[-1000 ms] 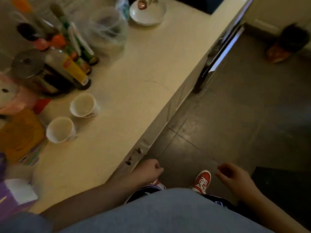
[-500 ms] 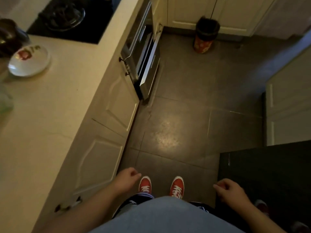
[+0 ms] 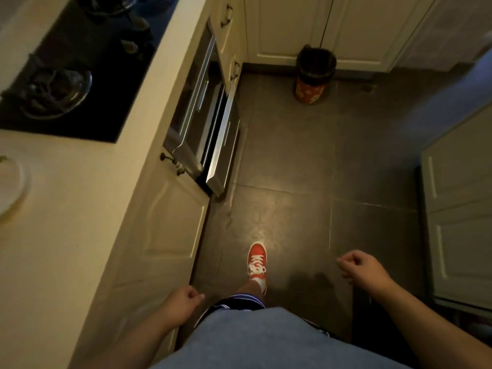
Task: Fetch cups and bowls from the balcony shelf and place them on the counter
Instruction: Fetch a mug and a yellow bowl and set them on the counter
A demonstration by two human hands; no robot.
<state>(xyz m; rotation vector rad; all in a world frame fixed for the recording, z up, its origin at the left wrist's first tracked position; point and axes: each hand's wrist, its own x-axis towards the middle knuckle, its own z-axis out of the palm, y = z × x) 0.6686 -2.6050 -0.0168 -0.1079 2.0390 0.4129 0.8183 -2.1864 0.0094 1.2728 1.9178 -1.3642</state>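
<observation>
Since half a second before, the view had swung further along the pale cream counter (image 3: 66, 222), and only one red lace-up sneaker (image 3: 257, 262) showed where two had stood side by side.

Both hands hung empty over the dark grey tiled floor (image 3: 306, 169): the left hand (image 3: 181, 304), just beside the counter's white cabinet door (image 3: 165, 235), had its fingers loosely curled, and the right hand (image 3: 359, 267), well apart from the counter, was curled the same way, holding nothing. On the counter's left edge lay a white round dish (image 3: 10, 185), partly cut off. Beyond the counter's far end stood a red-based, black-lined waste bin (image 3: 314, 73). No cups were in view.
</observation>
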